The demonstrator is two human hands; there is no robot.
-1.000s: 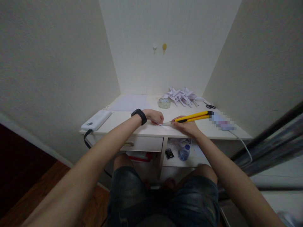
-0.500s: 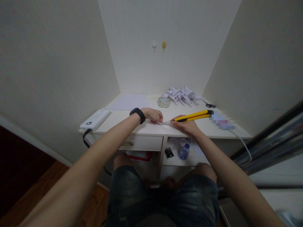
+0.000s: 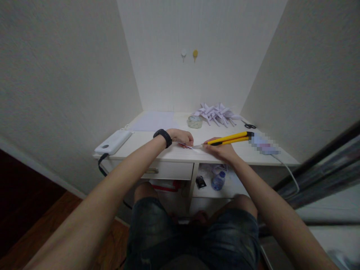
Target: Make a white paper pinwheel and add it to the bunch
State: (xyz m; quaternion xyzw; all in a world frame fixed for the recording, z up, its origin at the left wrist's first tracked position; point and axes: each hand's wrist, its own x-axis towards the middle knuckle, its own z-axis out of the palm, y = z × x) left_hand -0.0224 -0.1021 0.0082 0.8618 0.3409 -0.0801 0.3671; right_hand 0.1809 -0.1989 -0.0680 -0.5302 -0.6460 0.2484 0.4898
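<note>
My right hand (image 3: 221,150) grips a yellow and black utility knife (image 3: 229,138), its blade tip pointing left onto a small piece of paper (image 3: 189,146) near the front edge of the white desk (image 3: 174,154). My left hand (image 3: 182,136), with a black band on its wrist, presses down on that paper just left of the blade. The paper is mostly hidden under the fingers.
A white power bank (image 3: 112,142) with a black cable lies at the desk's left edge. A flat sheet (image 3: 154,121), a tape roll (image 3: 194,121), a pile of folded paper shapes (image 3: 216,112) and scissors (image 3: 248,125) sit farther back. A bottle (image 3: 218,180) lies on the shelf below.
Both hands stay almost still on the paper; only the view shifts slightly.
</note>
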